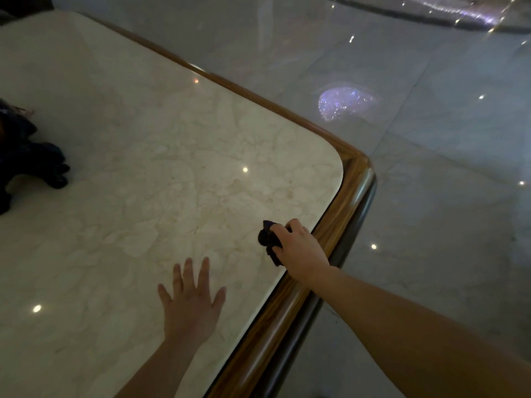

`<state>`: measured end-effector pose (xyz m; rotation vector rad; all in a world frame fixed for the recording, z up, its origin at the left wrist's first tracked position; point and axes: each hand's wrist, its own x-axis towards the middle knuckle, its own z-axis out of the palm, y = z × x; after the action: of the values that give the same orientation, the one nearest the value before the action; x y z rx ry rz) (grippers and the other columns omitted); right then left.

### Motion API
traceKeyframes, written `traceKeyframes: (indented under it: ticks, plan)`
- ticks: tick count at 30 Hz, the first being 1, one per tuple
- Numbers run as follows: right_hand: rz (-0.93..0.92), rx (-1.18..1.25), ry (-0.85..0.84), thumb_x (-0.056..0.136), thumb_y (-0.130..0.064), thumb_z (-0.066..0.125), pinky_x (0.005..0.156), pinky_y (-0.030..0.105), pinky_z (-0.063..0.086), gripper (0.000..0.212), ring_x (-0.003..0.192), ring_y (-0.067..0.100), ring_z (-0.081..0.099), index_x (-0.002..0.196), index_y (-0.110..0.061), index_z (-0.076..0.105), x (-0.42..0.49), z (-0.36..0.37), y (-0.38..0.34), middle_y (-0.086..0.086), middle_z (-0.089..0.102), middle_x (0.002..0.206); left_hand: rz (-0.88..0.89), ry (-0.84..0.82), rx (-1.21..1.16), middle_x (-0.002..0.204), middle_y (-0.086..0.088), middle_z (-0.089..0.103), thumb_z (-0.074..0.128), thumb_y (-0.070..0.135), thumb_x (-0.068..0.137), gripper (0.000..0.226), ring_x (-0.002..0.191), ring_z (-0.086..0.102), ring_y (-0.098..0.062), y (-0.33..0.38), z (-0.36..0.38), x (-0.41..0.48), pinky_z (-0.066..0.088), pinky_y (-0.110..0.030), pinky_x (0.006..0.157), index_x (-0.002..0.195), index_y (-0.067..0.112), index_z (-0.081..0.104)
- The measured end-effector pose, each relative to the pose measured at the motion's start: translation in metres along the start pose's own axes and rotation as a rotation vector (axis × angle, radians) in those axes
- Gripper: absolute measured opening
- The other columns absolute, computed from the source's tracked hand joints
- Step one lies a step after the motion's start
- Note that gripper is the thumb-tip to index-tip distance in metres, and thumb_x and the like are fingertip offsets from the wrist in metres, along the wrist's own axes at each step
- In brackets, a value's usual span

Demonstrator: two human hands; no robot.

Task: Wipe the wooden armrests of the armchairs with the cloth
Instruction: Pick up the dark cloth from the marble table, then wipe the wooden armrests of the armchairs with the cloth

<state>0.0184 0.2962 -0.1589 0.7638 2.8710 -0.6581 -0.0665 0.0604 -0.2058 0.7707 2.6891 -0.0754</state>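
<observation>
Right hand (298, 248) presses dark cloth (268, 242) on marble tabletop (143, 168); left hand (191, 300) flat

The left hand (191, 300) lies palm down with fingers spread flat on the cream marble tabletop (143, 168), its bare forearm reaching up from the lower edge. The right hand (298, 248), further along that tabletop near its corner, is curled closed around a crumpled dark cloth (268, 239), its bare arm stretched out straight.

Dark cloth (268, 242), small and bunched into a wad, lying on pale marble tabletop (161, 168) close to its wooden edge (333, 225), near the rounded corner. Right hand (298, 248) grips it from above.
</observation>
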Motion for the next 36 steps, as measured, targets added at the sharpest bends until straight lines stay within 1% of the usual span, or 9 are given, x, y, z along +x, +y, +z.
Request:
traceKeyframes:
  ticks: [6, 10, 15, 18, 20, 23, 26, 33, 36]
  plan:
    - [0.039, 0.067, 0.117, 0.098, -0.026, 0.054, 0.084, 0.04, 0.051, 0.032, 0.103, 0.03, 0.052, 0.128, -0.021, 0.049, -0.039, -0.096, -0.02, 0.009, 0.045, 0.122, 0.11, 0.128, -0.025, 0.165, -0.007, -0.006, 0.012, 0.066, 0.092, 0.075, 0.15, -0.01, -0.032, 0.022, -0.087, -0.02, 0.005, -0.061, 0.118, 0.153, 0.031, -0.014]
    - [0.075, 0.107, 0.22, 0.097, -0.027, 0.055, 0.081, 0.033, 0.047, 0.034, 0.102, 0.027, 0.054, 0.131, -0.023, 0.049, -0.071, -0.157, -0.035, 0.006, 0.046, 0.12, 0.191, 0.173, -0.03, 0.165, -0.007, -0.003, 0.01, 0.067, 0.09, 0.076, 0.15, -0.009, -0.032, 0.044, -0.144, -0.038, 0.006, -0.062, 0.118, 0.154, 0.031, -0.008]
    - [0.143, 0.156, 0.328, 0.095, -0.027, 0.056, 0.084, 0.036, 0.048, 0.037, 0.103, 0.029, 0.055, 0.131, -0.023, 0.05, -0.119, -0.22, -0.049, 0.006, 0.047, 0.119, 0.341, 0.289, -0.052, 0.163, -0.013, 0.017, 0.009, 0.068, 0.088, 0.079, 0.15, 0.008, -0.038, 0.069, -0.21, -0.071, 0.015, -0.065, 0.114, 0.156, 0.026, 0.014]
    - [0.185, 0.169, 0.39, 0.094, -0.028, 0.057, 0.085, 0.038, 0.049, 0.038, 0.105, 0.031, 0.056, 0.132, -0.025, 0.049, -0.151, -0.255, -0.056, 0.007, 0.048, 0.124, 0.407, 0.318, -0.031, 0.163, -0.011, 0.014, 0.018, 0.066, 0.092, 0.075, 0.15, 0.006, -0.036, 0.084, -0.243, -0.089, 0.015, -0.064, 0.115, 0.156, 0.028, 0.01]
    - [0.211, 0.185, 0.437, 0.093, -0.027, 0.059, 0.086, 0.041, 0.05, 0.038, 0.107, 0.032, 0.056, 0.13, -0.024, 0.05, -0.173, -0.276, -0.061, 0.007, 0.048, 0.125, 0.451, 0.326, -0.02, 0.164, -0.01, 0.01, 0.021, 0.066, 0.092, 0.075, 0.15, 0.003, -0.035, 0.092, -0.263, -0.101, 0.013, -0.063, 0.116, 0.156, 0.03, 0.005]
    - [0.252, 0.206, 0.52, 0.09, -0.025, 0.064, 0.087, 0.037, 0.048, 0.043, 0.108, 0.033, 0.056, 0.132, -0.024, 0.052, -0.208, -0.306, -0.066, 0.007, 0.049, 0.125, 0.534, 0.351, 0.0, 0.165, -0.009, 0.008, 0.012, 0.068, 0.089, 0.077, 0.151, 0.001, -0.034, 0.111, -0.295, -0.119, 0.012, -0.063, 0.116, 0.155, 0.031, 0.003]
    - [0.308, 0.209, 0.576, 0.09, -0.024, 0.064, 0.087, 0.035, 0.046, 0.046, 0.107, 0.034, 0.057, 0.135, -0.023, 0.052, -0.245, -0.334, -0.066, 0.007, 0.049, 0.124, 0.615, 0.373, 0.011, 0.164, -0.01, 0.013, 0.006, 0.069, 0.089, 0.077, 0.15, 0.005, -0.035, 0.137, -0.324, -0.144, 0.016, -0.065, 0.115, 0.156, 0.029, 0.009]
    - [0.443, 0.147, 0.705, 0.091, -0.026, 0.063, 0.084, 0.039, 0.049, 0.042, 0.103, 0.034, 0.058, 0.132, -0.023, 0.053, -0.352, -0.379, -0.046, 0.008, 0.051, 0.12, 0.879, 0.446, 0.014, 0.147, -0.024, 0.043, 0.023, 0.059, 0.091, 0.074, 0.138, 0.035, -0.048, 0.216, -0.365, -0.221, 0.033, -0.073, 0.101, 0.143, 0.012, 0.047]
    - [0.526, 0.137, 0.739, 0.092, -0.028, 0.062, 0.082, 0.037, 0.048, 0.042, 0.102, 0.032, 0.057, 0.132, -0.025, 0.052, -0.407, -0.384, -0.028, 0.005, 0.05, 0.12, 0.963, 0.46, 0.064, 0.149, -0.023, 0.039, 0.019, 0.058, 0.092, 0.074, 0.141, 0.03, -0.045, 0.245, -0.364, -0.261, 0.03, -0.071, 0.102, 0.147, 0.014, 0.04]
